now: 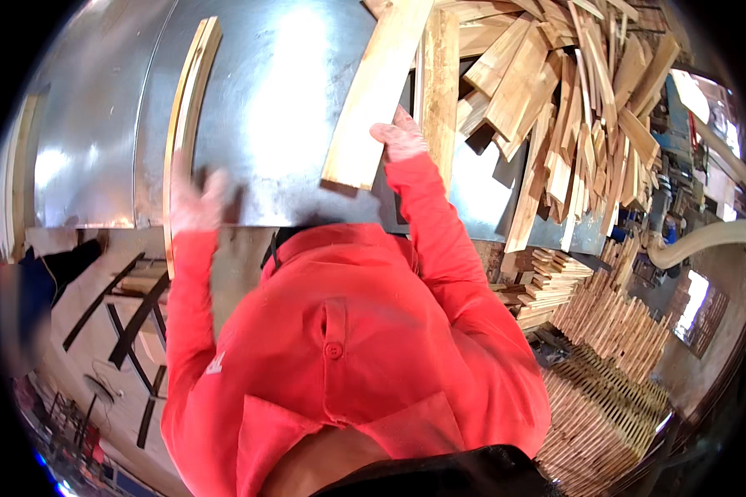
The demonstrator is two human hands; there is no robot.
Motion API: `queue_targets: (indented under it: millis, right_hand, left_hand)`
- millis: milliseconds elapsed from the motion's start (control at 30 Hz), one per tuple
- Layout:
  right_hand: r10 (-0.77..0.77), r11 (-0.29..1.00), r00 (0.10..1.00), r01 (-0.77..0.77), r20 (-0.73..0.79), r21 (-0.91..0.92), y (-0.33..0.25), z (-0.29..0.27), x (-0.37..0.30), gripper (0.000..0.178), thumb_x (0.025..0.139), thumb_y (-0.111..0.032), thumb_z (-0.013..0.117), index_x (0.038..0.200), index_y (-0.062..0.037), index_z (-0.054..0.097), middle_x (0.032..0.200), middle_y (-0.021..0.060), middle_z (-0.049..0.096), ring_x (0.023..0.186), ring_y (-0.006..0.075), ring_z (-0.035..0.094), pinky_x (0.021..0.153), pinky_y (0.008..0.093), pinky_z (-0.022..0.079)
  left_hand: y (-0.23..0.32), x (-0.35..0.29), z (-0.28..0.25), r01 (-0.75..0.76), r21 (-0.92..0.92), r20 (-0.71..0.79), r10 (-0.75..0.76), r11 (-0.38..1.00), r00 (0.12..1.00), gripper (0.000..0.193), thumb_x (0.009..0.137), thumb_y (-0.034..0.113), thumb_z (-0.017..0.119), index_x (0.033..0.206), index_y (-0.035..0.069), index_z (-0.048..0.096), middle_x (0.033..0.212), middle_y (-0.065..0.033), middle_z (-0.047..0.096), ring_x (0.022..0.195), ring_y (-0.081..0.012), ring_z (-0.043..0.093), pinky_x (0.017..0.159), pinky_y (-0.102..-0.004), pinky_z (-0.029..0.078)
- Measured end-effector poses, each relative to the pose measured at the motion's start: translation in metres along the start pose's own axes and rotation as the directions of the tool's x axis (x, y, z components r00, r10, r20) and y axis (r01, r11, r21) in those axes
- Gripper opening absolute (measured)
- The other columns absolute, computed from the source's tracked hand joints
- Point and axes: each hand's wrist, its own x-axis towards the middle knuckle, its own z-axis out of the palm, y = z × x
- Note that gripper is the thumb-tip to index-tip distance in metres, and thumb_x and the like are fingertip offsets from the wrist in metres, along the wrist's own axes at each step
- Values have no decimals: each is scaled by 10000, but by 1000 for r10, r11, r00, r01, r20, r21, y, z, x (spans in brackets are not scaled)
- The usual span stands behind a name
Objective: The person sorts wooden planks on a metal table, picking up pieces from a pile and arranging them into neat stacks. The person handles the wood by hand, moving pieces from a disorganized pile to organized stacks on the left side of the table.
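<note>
My right hand [404, 141] grips the right edge of a wide, pale wooden board [377, 95], its thumb lying over the face. The board slants over the shiny metal table [261, 157]. On the left, my left hand [197, 200] is slightly blurred, its thumb spread from the fingers. Those fingers lie along two narrow wooden strips [192, 91], which sit side by side and reach past the table's near edge. They do not wrap round the strips. Just right of the held board, another plank [439, 91] lies lengthwise, partly behind my right forearm.
A loose heap of wooden boards [526, 87] covers the table's right side. Stacked slats [605, 398] stand on the floor at the lower right. Dark metal frames [137, 323] are below the table at left. Another person's dark sleeve [75, 263] shows at far left.
</note>
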Motion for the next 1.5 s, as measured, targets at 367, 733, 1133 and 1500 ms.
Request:
queue_targets:
  millis: [367,733,1133,1500]
  right_hand:
    - [-178,47,793,-584,-582,-810,-35,-71,-84,1064,663,-443,805,1488,-65,250,1456,274,342,1331,413,375,1093,418,346]
    - [-96,-94,963,-260,-252,-961,-17,-26,-68,1073,700,-691,656,1501,-101,254,1492,273,289,1398,380,276,1147,428,242]
    - [146,842,970,-224,-193,-490,24,-15,-63,1106,709,-412,784,1506,-14,129,1410,246,381,1299,342,380,1060,359,357]
    - [333,930,925,-289,184,-228,67,-73,-11,799,681,-105,793,1371,-31,396,1182,108,597,1044,224,593,885,349,511]
  left_hand:
    - [69,7,184,597,-265,760,-217,757,613,502,829,319,719,1181,-14,589,1029,-112,665,930,-218,615,887,-342,482]
    - [86,-15,187,807,-362,737,-387,466,554,493,868,351,667,1186,-17,588,971,-120,682,839,-217,666,771,-336,526]
    - [72,-23,151,462,-232,351,-369,856,861,548,795,389,749,1134,-19,612,963,-123,693,871,-217,639,790,-346,497]
    - [17,-18,168,573,-401,530,-330,715,782,539,901,267,645,1317,-40,494,1171,-117,629,1070,-170,565,957,-305,435]
